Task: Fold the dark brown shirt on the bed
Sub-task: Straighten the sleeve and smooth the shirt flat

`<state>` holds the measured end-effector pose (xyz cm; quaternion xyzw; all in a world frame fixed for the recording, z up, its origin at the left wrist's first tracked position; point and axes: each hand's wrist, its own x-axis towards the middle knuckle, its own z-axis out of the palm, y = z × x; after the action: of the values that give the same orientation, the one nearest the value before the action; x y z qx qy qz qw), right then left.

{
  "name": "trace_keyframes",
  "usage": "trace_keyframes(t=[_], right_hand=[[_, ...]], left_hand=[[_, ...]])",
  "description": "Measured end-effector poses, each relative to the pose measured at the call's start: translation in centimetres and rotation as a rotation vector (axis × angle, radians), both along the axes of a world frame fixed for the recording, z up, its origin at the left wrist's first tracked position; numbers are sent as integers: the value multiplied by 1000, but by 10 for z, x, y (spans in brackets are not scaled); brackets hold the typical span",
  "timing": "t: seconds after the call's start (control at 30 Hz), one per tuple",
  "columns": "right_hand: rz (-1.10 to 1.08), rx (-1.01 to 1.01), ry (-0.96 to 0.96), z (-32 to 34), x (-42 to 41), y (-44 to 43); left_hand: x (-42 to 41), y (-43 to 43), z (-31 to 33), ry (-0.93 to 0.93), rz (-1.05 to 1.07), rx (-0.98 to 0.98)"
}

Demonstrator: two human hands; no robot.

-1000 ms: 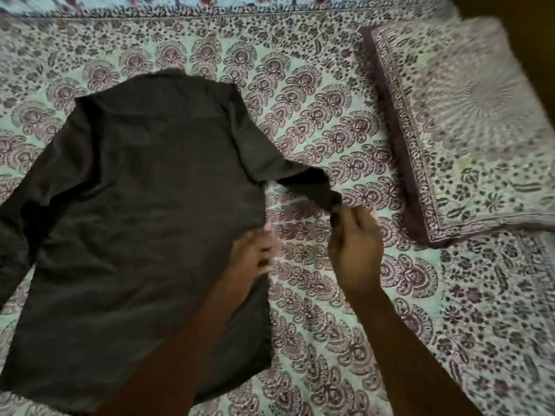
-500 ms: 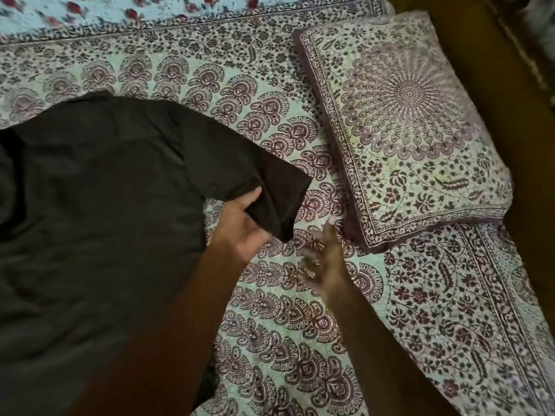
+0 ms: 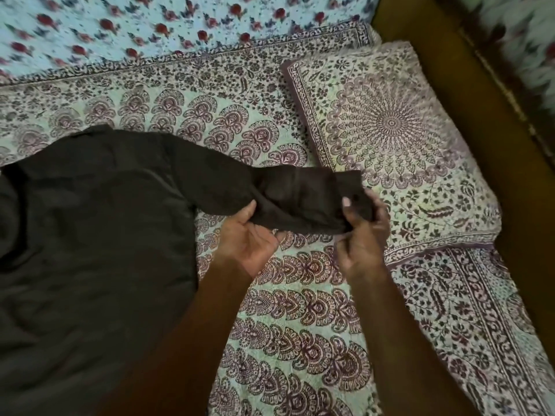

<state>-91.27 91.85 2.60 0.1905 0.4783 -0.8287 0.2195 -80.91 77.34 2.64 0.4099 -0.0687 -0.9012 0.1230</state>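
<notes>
The dark brown woven-cloth shirt [image 3: 96, 235] lies spread flat on the left half of the bed [image 3: 300, 325], back side up as far as I can tell, w/ soft creases across the body and no sheen. One long sleeve [image 3: 294, 196] is pulled out to the right, lifted a bit off the bed, bunched and twisted along its length; its cuff end reaches the edge of the mandala-print rectangular pillow [image 3: 390, 124].

The left hand [image 3: 246, 238] grips the sleeve approx mid-length, palm up, fingers curled under the cloth, thumb on top. The right hand [image 3: 363, 232] pinches the cuff end, thumb over the fabric, fingers closed behind it.

No brand, label or writing readable anywhere on the shirt.

The shirt's left side and lower hem run out of view; the other sleeve isn't visible. The collar area is too dark to make out. The bed wears a pale green sheet w/ maroon paisley print; beyond it, a blue rose-print cloth [image 3: 180, 25], blurred.
</notes>
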Motion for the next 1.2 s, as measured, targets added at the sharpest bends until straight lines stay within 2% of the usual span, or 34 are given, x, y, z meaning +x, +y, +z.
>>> trace_keyframes(t=[0.07,0.13,0.2,0.27,0.3,0.37,0.4,0.47,0.57,0.67,0.77,0.83,0.9,0.97,1.0,1.07,1.13,1.2], right_hand=[[-10,134,238,17,-35,11],[-7,366,430,28,-66,14],[64,574,615,30,-91,15],[129,679,704,29,-113,15],[140,706,698,25,-123,13],[144,746,664,14,-137,9],[147,761,649,7,-141,8],[154,805,607,-8,-149,10],[152,858,558,-27,-153,18],[151,948,584,-31,-152,20],[154,1209,708,-27,-143,13],[179,1505,829,-22,-134,6],[297,1685,1051,-21,-125,1],[534,1697,1290,-30,-120,-5],[668,1701,1345,-36,-118,-8],[851,1764,1289,-45,-114,-14],[887,1836,1178,-48,-107,-25],[904,1829,1211,-50,-93,-44]], left_hand=[[-11,1,-7,-136,-107,-57],[-24,4,-12,-275,-261,-138],[-39,12,-14,-477,-357,-302],[-51,17,-21,-770,-370,-649],[-55,17,-26,-904,-382,-923],[-62,14,-33,-973,-450,-1442],[-64,9,-38,-959,-506,-1627],[-73,0,-47,-992,-649,-1816],[-84,-8,-53,-1116,-759,-1855],[-90,-13,-68,-964,-856,-1787],[-92,-19,-91,-794,-1101,-1680],[-94,-23,-103,-673,-1192,-1653],[-95,-25,-109,-550,-1176,-1626],[-94,-27,-109,-464,-1105,-1594],[-91,-29,-108,-433,-1061,-1599],[-80,-35,-102,-429,-1006,-1658],[-60,-52,-103,-497,-993,-1779],[-36,-77,-107,-640,-985,-1881]])
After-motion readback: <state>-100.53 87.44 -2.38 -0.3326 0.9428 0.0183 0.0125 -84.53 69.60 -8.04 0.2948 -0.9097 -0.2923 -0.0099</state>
